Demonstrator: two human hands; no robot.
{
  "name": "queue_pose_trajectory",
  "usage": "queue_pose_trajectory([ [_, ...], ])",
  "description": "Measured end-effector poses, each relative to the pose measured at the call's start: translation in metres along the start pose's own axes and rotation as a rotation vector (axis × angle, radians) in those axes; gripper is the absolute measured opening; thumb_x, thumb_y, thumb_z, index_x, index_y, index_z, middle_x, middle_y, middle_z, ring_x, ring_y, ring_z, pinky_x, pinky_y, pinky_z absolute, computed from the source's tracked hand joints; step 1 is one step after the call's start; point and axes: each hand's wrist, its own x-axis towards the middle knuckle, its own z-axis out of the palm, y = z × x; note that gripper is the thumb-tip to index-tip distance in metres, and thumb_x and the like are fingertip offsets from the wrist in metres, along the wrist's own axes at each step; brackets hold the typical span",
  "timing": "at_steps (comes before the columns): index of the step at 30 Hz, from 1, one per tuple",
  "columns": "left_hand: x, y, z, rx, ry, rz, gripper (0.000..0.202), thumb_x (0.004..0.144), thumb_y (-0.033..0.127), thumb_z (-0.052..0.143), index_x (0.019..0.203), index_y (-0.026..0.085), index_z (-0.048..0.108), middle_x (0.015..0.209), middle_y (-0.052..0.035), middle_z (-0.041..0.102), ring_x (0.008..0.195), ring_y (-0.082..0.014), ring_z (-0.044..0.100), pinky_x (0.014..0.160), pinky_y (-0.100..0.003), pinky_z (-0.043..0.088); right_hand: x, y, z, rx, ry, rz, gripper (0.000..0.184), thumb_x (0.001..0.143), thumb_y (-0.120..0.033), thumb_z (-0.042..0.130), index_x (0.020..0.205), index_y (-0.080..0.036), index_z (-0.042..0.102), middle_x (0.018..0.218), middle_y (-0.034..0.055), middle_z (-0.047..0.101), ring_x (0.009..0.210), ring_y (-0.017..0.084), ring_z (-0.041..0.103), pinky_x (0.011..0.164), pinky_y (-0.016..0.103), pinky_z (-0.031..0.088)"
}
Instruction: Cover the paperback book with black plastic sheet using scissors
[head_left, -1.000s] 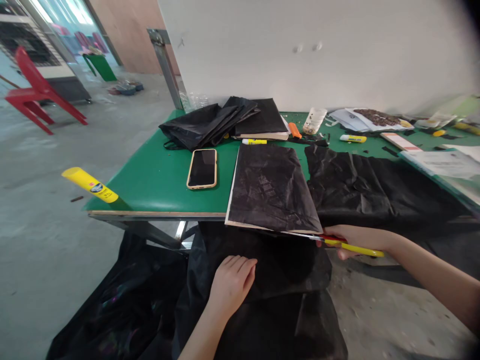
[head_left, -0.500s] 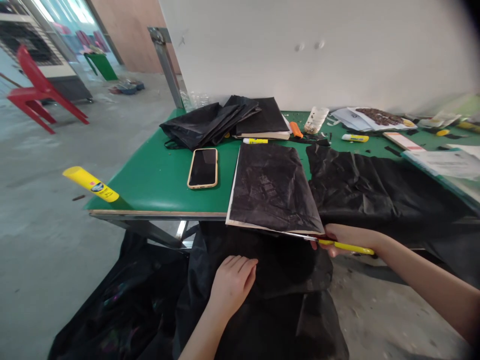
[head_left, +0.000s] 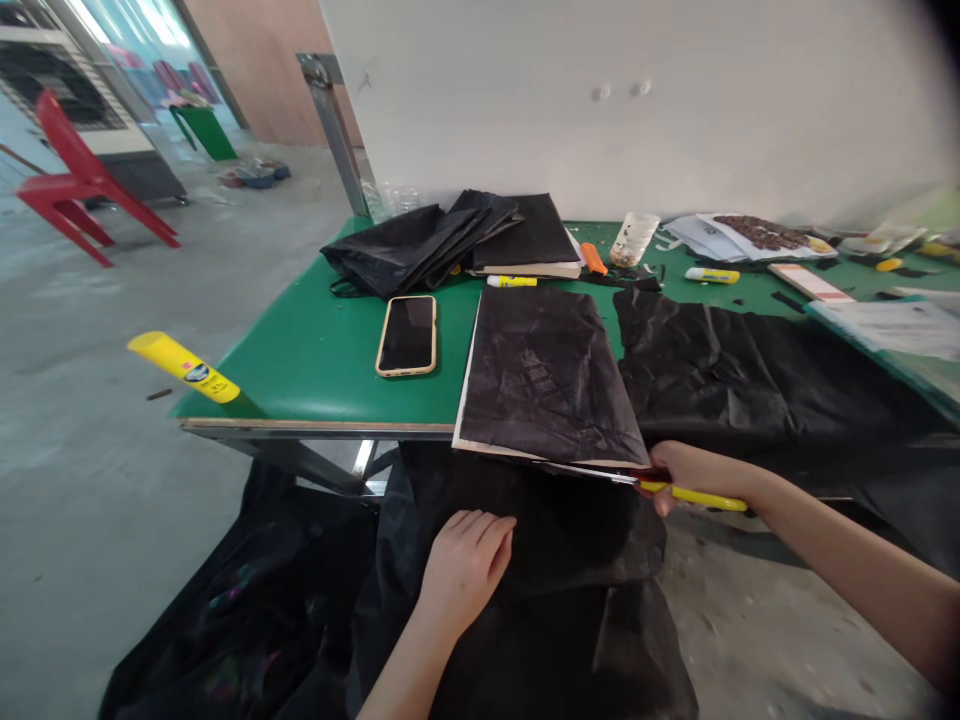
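Observation:
My right hand [head_left: 686,472] is wrapped round yellow-handled scissors [head_left: 709,498]. Their blades lie along the near edge of a book or pad covered in black material [head_left: 551,380], at the front rim of the green table [head_left: 322,385]. Below that edge a large sheet of black fabric [head_left: 570,560] hangs over my lap. On this fabric rests my left hand [head_left: 469,560], fingers curled closed over it; the fingertips are partly hidden. To the right of the book lies another crumpled black piece [head_left: 735,365].
A phone [head_left: 406,337] lies left of the book, and a yellow glue stick [head_left: 184,367] is at the table's left corner. Folded black material [head_left: 427,245], an orange object [head_left: 593,259], a clear cup [head_left: 634,240] and papers [head_left: 709,237] sit behind. A red chair [head_left: 79,185] stands far left.
The scissors have shifted slightly in my right hand's grip, its fingers drawn in and more of the blade showing. My left hand and the book stay in place.

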Motion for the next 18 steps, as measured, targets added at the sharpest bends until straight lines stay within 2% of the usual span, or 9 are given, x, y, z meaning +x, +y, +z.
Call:
queue_pose_trajectory([
  [3,0.0,-0.001,0.0,-0.002,-0.007,-0.006,0.02,0.085,0.012,0.047,0.098,0.02,0.061,0.082,-0.0028,0.066,0.075,-0.0176,0.06,0.071,-0.035,0.047,-0.002,0.0,0.001,-0.008,0.014,-0.002,0.047,0.054,-0.05,0.074,0.078,-0.012,0.059,0.069,0.0001,0.053,0.066,0.015,0.044,0.055,0.023,0.031],
  [9,-0.001,0.0,0.0,-0.001,-0.011,-0.01,0.021,0.085,0.012,0.048,0.099,0.02,0.061,0.083,-0.0027,0.066,0.075,-0.0175,0.059,0.071,-0.035,0.047,-0.011,-0.009,0.005,-0.041,-0.113,-0.142,0.058,0.062,-0.049,0.069,0.107,-0.014,0.058,0.087,0.0044,0.058,0.076,0.02,0.049,0.065,0.026,0.037],
  [14,-0.001,0.0,0.0,0.003,-0.011,-0.014,0.021,0.085,0.012,0.047,0.099,0.02,0.061,0.081,-0.0029,0.065,0.075,-0.0171,0.059,0.071,-0.035,0.047,-0.011,-0.01,0.009,-0.051,-0.152,-0.214,0.055,0.067,-0.048,0.064,0.11,-0.015,0.056,0.093,0.0047,0.056,0.078,0.019,0.047,0.066,0.025,0.037],
  [18,-0.002,-0.001,0.001,0.0,-0.021,-0.018,0.021,0.086,0.012,0.047,0.099,0.02,0.061,0.081,-0.0029,0.065,0.074,-0.0173,0.059,0.071,-0.035,0.047,-0.009,-0.004,0.008,0.015,-0.142,-0.162,0.059,0.066,-0.05,0.065,0.111,-0.014,0.054,0.087,0.003,0.051,0.069,0.014,0.043,0.06,0.023,0.036],
])
